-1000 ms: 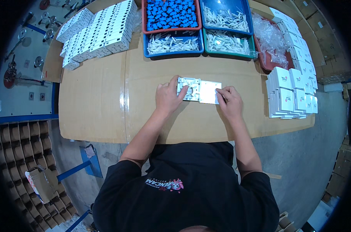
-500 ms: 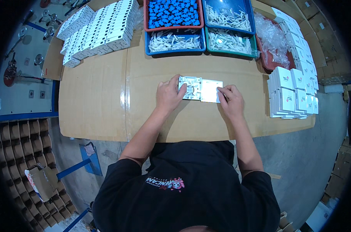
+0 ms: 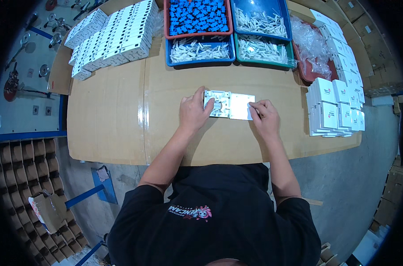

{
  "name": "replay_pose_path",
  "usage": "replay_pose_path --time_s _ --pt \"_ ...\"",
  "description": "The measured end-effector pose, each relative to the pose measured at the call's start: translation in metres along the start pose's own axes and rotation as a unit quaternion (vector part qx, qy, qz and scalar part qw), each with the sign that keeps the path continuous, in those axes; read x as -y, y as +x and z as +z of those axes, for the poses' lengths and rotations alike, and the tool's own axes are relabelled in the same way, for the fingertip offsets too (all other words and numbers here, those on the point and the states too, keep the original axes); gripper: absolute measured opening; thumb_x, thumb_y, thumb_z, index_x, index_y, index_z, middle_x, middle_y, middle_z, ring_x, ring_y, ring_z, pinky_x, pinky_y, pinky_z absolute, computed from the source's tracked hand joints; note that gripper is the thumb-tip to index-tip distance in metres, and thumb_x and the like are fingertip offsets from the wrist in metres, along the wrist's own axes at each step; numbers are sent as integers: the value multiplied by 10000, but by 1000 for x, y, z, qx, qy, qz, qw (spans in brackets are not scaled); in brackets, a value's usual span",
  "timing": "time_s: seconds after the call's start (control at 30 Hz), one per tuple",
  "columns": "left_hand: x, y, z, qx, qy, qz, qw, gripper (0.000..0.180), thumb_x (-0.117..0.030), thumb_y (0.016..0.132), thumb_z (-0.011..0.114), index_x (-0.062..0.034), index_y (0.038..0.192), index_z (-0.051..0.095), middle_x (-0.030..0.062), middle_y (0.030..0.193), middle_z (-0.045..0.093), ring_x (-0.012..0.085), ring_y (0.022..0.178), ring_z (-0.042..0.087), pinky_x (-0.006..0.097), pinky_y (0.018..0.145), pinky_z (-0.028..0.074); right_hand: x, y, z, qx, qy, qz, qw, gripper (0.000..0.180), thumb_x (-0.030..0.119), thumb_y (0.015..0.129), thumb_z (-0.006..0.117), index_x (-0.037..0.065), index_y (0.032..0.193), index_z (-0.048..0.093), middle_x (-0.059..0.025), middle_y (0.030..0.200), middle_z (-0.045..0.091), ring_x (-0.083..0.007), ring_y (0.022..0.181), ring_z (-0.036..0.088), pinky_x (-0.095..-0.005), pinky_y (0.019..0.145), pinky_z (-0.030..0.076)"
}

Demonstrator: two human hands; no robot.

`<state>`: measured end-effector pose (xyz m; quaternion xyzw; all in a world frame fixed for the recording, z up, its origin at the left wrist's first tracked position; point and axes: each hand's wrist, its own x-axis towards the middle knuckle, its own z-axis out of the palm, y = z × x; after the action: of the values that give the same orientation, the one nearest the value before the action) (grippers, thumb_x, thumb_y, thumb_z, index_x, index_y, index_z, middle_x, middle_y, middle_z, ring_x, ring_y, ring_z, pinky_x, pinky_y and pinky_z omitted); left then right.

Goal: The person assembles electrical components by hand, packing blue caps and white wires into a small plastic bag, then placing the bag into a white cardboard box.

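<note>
A small white plastic box [image 3: 223, 111] lies opened flat on the cardboard-covered table in front of me. Its left half shows moulded inner parts; the flat lid half [image 3: 241, 106] extends to the right. My left hand [image 3: 194, 109] grips the box's left edge, thumb over the inside and fingers behind the edge. At the lid's right edge is my right hand [image 3: 265, 116], its fingers bent and drawn together against the lid. Whether a small piece sits between those fingertips is too small to tell.
Trays stand at the back: a red one with blue parts [image 3: 197, 17], and blue [image 3: 201, 52] and green [image 3: 264, 53] ones with white pieces. White boxes [image 3: 117, 37] are stacked at the back left. More white boxes [image 3: 329, 116] stand at right, beside clear plastic bags [image 3: 311, 44].
Both hands keep the same hold on the box. The whole view has shifted very slightly; nothing else visibly differs.
</note>
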<state>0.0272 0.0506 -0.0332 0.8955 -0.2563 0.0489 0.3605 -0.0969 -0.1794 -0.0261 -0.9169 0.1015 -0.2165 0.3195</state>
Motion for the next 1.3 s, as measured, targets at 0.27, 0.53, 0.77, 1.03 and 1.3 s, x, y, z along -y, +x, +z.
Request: replay_pose_path --time_s 0.27,0.53,0.77,1.03,1.3 --pt "7 -3 0 1 -54 -44 998 526 -295 902 713 -10 1327 590 79 628 605 244 597 582 392 701 463 -7 9 -3 -26 117 65 991 109 90 880 724 38 966 766 -68 880 693 -165 671 623 -284 611 495" --pt "11 -4 8 -19 -182 -96 978 520 -207 912 715 8 1357 557 59 673 633 159 614 598 322 619 493 -22 19 -6 -42 138 84 986 134 105 895 719 15 985 761 -83 884 703 -163 718 650 -286 637 510" --pt "12 -2 8 -14 -195 -99 976 508 -174 929 701 18 1370 540 41 699 620 106 613 575 279 602 490 -60 56 -29 -85 178 194 961 154 119 914 710 -5 993 757 -85 884 707 -134 753 652 -277 664 510" --pt "9 -1 8 -18 -199 -97 975 499 -165 945 692 28 1376 530 25 716 604 88 633 567 265 614 491 -94 112 -69 -174 -53 39 983 253 43 851 703 77 1102 712 -105 962 635 -257 785 636 -363 710 525" --pt "7 0 6 -7 -191 -117 975 475 -152 941 687 24 1360 547 25 701 616 89 616 565 262 613 487 -115 133 -70 -146 -215 6 966 309 46 843 692 151 1133 713 -103 1004 599 -305 928 646 -434 789 548"
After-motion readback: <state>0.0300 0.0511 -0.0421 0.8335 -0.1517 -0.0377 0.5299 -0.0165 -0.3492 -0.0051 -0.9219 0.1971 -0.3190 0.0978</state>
